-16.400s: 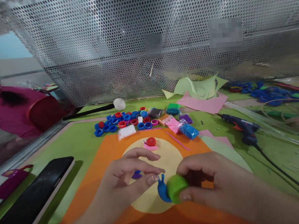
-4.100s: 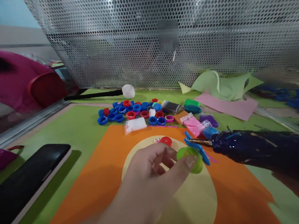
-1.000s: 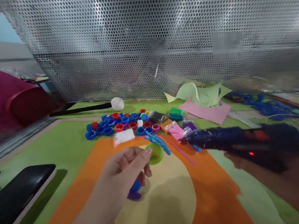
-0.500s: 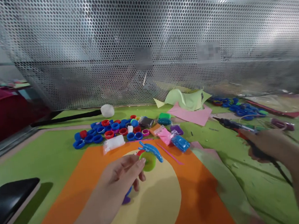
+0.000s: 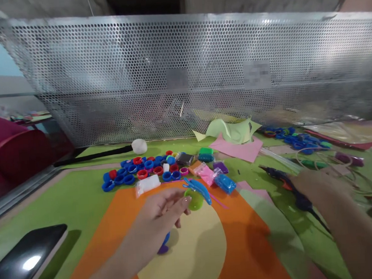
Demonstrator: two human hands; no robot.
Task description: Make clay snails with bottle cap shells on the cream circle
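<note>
One black phone [image 5: 25, 261] lay at the far left of my feed, on a green tabletop [image 5: 83, 180]. Next came a crowd of blue and red caps [image 5: 128, 179], with a white packet [image 5: 148, 184] just in front of them. The left hand [image 5: 158, 218] reached in from the lower left, thumb and fingers pinched together on a green cap [image 5: 196, 201]. A blue modelled piece [image 5: 198, 190] sat against the cap's upper right side. Both hung above a cream disc [image 5: 197, 251] on an orange sheet [image 5: 241, 246]; a blue-and-purple piece [image 5: 163, 248] lay below the hand, partly hidden by it. Further right I saw a blue packet [image 5: 225, 183], then a glue gun [image 5: 276, 175] with the right hand [image 5: 310, 186] over its handle. I could not tell whether those fingers were wrapped round it or only loosely curled there.

I judged the step in hand to be keeping the cap and the modelled piece together while the right hand dealt with the gun. As I read it, the next move called for a light, steady pinch on the left and right fingers well clear of the nozzle [image 5: 262, 167].
</note>
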